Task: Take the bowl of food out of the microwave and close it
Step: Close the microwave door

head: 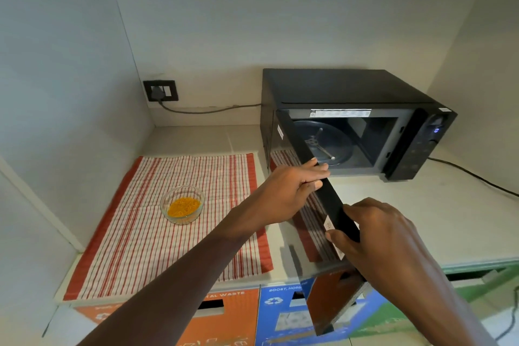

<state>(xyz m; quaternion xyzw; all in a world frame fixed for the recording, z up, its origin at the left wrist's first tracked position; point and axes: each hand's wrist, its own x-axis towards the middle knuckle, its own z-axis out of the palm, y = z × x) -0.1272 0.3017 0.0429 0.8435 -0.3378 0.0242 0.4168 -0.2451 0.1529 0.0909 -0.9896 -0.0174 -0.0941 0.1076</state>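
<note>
Plain pale walls (252,8); black wall socket (160,90) far left of hands; tiled counter (421,219); recycling bins (230,317) below.

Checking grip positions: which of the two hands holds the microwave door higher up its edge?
The left hand, gripping the door edge nearer the microwave; the right hand holds lower.

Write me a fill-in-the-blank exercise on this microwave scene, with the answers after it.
1. The glass bowl of yellow food sits on the ____ cloth.
2. The microwave door is ____.
3. The left hand and the right hand both grip the door's ____.
4. Inside the microwave, the turntable holds ____.

Missing words: striped; open; edge; nothing
</note>
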